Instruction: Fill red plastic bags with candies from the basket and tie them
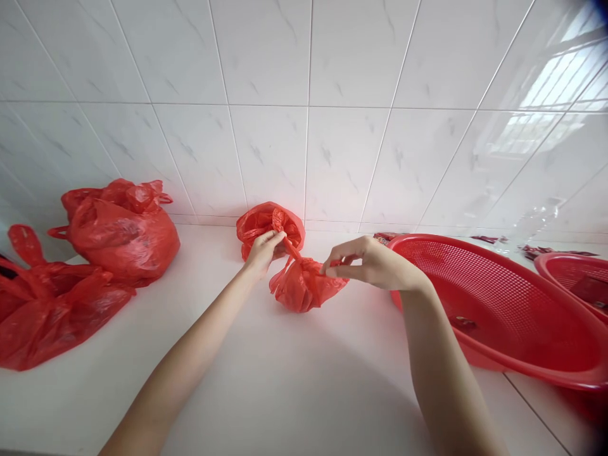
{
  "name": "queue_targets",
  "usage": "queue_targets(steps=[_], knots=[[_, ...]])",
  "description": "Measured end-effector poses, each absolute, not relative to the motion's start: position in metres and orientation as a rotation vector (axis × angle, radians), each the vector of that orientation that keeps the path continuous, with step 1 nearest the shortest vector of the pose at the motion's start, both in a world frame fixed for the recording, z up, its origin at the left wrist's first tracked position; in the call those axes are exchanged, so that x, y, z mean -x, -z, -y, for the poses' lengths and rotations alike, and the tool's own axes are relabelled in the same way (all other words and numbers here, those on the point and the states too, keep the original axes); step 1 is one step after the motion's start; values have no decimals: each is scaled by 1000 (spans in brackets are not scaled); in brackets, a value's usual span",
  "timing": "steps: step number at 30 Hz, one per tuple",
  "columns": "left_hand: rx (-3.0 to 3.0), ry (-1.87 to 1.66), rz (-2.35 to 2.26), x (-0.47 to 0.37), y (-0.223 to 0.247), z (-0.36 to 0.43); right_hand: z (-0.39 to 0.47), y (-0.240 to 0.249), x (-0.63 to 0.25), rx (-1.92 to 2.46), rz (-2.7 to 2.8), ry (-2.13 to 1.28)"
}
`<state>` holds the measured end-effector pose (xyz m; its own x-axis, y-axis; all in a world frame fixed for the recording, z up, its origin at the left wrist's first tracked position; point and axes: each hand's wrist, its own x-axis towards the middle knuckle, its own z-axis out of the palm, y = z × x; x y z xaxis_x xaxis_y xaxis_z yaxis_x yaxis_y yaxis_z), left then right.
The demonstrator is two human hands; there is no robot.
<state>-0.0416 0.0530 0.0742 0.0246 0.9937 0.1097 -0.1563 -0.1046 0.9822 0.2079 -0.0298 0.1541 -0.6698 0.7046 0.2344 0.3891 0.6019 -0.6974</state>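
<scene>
A small red plastic bag [306,288] rests on the white counter between my hands, its top gathered and twisted upward. My left hand [263,253] pinches the stretched upper end of this bag between thumb and fingers. On the bag's right side, my right hand [361,263] has thumb and fingertips closed on a bit of the red plastic. Just behind my left hand sits another red plastic bag [247,228], its mouth loose and crumpled. What the small bag contains is hidden.
Two fuller red plastic bags, one [126,237] near the wall and one [57,310] nearer, stand at left. A large red basket [522,297] with a small packet inside occupies the right. Beyond it are a second red basket [560,265] and a clear plastic bottle [534,221]. A tiled wall [266,145] bounds the back.
</scene>
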Motion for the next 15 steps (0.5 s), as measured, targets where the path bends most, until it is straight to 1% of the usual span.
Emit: queue_targets(steps=[3, 5, 8, 12, 15], knots=[[-1257, -1375, -788, 37, -99, -32, 31, -155, -202, 814, 1984, -974], [-1383, -1334, -652, 32, -113, -14, 31, -154, -193, 759, 1816, -1008], [-1576, -1233, -603, 23, -124, 8, 27, -147, -174, 711, 1642, -1026], [-1640, -1227, -620, 15, -123, 19, 25, -137, -156, 712, 1530, -962], [-1594, -1215, -634, 13, -121, 19, 27, -134, -152, 718, 1564, -801]])
